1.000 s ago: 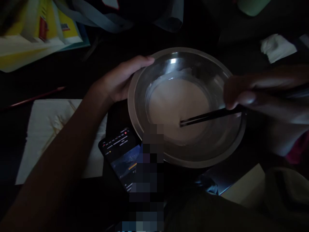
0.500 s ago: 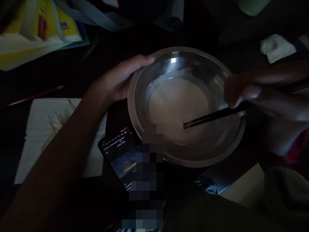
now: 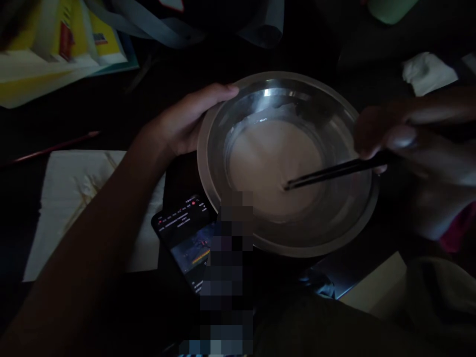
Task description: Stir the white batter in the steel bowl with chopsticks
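A wide metal bowl holds a pale, smooth liquid mixture. My left hand grips the bowl's left side, its thumb on the rim and its other fingers hidden beneath. From the right, my right hand is closed around a pair of dark chopsticks. Their tips dip into the mixture right of its middle, with small ripples about them. The hand itself is over the bowl's right rim.
Below the bowl's left edge lies a lit phone, partly covered by a pixelated patch. A white paper sheet with several thin sticks sits under my left forearm. Around are a pencil, yellow packets and a crumpled tissue.
My right hand and the chopsticks have shifted slightly to the right, and the tips are a little higher in the mixture. My left hand stays on the bowl.
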A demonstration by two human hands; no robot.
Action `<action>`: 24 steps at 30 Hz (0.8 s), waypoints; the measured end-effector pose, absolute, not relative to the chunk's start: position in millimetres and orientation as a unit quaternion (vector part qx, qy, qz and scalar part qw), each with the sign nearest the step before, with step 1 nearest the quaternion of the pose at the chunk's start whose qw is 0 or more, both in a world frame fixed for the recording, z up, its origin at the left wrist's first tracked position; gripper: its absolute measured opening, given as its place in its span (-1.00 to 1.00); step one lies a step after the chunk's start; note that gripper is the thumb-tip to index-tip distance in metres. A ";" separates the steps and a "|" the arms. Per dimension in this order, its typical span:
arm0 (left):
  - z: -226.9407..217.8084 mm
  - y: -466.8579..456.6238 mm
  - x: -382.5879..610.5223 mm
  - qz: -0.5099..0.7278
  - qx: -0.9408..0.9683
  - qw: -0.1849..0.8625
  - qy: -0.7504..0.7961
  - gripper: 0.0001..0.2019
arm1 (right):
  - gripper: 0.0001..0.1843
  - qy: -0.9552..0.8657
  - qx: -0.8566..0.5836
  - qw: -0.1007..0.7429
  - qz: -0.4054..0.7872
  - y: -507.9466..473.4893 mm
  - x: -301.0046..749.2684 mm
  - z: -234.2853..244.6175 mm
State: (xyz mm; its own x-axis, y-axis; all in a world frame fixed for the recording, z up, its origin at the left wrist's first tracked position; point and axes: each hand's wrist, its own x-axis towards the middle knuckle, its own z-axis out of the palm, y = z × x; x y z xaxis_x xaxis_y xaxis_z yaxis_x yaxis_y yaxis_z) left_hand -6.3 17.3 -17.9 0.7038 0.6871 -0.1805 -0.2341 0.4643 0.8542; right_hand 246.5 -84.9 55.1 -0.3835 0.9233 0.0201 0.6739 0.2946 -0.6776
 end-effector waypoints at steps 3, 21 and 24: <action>-15.8 17.0 -4.8 0.284 0.426 0.804 0.303 -0.72 | -0.76 -0.828 -0.432 0.155 0.323 -83.2 241.7 48.2; -17.2 17.0 -5.3 0.279 0.437 0.800 0.301 -0.70 | -0.87 -0.840 -0.427 0.146 0.303 -83.8 233.1 42.7; -18.4 17.4 -5.1 0.281 0.432 0.805 0.295 -0.72 | -0.87 -0.823 -0.494 0.184 0.212 -84.7 230.8 42.6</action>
